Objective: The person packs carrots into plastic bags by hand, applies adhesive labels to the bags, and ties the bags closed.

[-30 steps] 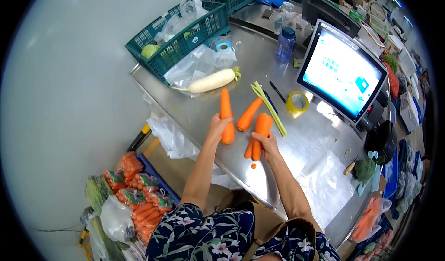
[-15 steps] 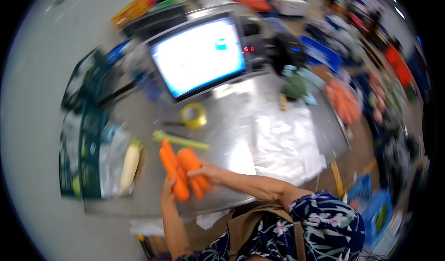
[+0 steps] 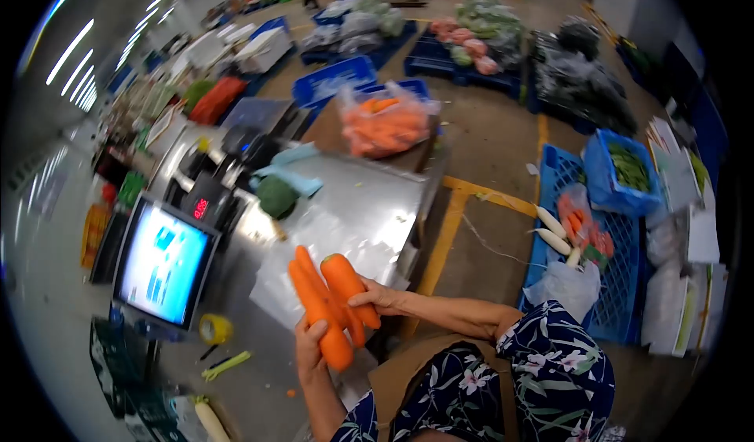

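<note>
My left hand is wrapped round the lower part of a long carrot. Close beside it, my right hand grips a thick carrot. More carrot shows between the two, partly hidden, and which hand bears it I cannot tell. The carrots are held together above the near edge of the metal table. Beyond them on the table lies a clear plastic sheet, with a broccoli head past it.
On the left stand a lit screen, yellow tape, green stalks and a white radish. A bag of carrots sits beyond the table. At right, a blue pallet holds radishes and bags.
The view has swung to the right, towards the pallets and floor. My hands have come together, and the carrots have been lifted off the table, including the one that lay between them.
</note>
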A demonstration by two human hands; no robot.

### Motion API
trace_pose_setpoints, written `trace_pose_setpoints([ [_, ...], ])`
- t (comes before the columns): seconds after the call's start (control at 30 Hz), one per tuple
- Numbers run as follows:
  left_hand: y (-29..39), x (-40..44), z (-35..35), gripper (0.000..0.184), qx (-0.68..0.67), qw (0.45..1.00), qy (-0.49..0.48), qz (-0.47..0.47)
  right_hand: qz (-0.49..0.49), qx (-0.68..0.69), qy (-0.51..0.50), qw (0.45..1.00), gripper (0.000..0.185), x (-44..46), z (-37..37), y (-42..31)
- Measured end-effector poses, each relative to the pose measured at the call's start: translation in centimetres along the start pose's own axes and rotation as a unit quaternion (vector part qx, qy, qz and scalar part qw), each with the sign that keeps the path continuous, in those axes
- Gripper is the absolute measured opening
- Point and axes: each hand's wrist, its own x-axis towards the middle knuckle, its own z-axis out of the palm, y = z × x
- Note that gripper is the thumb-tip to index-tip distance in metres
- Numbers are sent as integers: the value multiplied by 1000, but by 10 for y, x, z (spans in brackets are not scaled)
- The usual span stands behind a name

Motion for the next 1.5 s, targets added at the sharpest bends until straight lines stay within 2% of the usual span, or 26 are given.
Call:
trace_pose_setpoints([
  [0.07, -39, 30, 58, 53, 60, 996, -51, -41, -59, -5, 59, 997, 76, -47, -34, -33],
  [0.1, -58, 39, 98, 48, 88, 993, -67, -33, -84, 21, 84, 993, 76, -75, -57, -51],
  [0.3, -148, 71, 275, 48, 98, 963, -230, -102, -312, 16, 189, 931, 70, -240, -121, -138],
  [0.4, -168, 79, 343, 53, 175, 923, -314, -137, -337, -11, 231, 913, 80, -298, -155, -164],
  [0.5, -193, 88, 402, 52, 193, 888, -383, -166, -389, 36, 244, 888, 79, -344, -180, -178],
  [0.6, -210, 99, 466, 48, 163, 869, -412, -221, -436, 66, 274, 855, 76, -385, -205, -190],
  [0.63, -218, 110, 483, 46, 158, 838, -455, -255, -452, 68, 287, 842, 76, -400, -215, -195],
  [0.73, -261, 144, 529, 44, 195, 777, -496, -336, -510, 70, 307, 801, 76, -442, -241, -210],
  [0.77, -278, 152, 547, 41, 200, 777, -479, -356, -524, 69, 312, 790, 77, -456, -253, -213],
  [0.8, -300, 169, 561, 38, 194, 753, -494, -390, -539, 70, 318, 777, 78, -468, -263, -217],
  [0.93, -375, 200, 633, 42, 264, 688, -470, -485, -582, 66, 414, 697, 79, -510, -288, -231],
  [0.97, -391, 203, 648, 48, 271, 670, -498, -480, -589, 75, 443, 672, 78, -515, -300, -227],
  [1.1, -465, 217, 701, 47, 286, 598, -523, -536, -603, 166, 511, 590, 76, -532, -339, -221],
  [1.2, -560, 243, 713, 47, 326, 482, -485, -653, -619, 232, 539, 523, 73, -546, -372, -216],
  [1.27, -609, 250, 715, 43, 349, 451, -427, -702, -623, 288, 538, 489, 72, -558, -395, -208],
  [1.33, -660, 255, 721, 42, 391, 411, -367, -737, -613, 316, 538, 484, 67, -574, -426, -201],
  [1.43, -739, 271, 725, 42, 428, 386, -384, -722, -583, 371, 540, 480, 65, -597, -490, -179],
  [1.5, -783, 275, 733, 45, 443, 435, -406, -671, -565, 423, 532, 468, 64, -612, -538, -168],
])
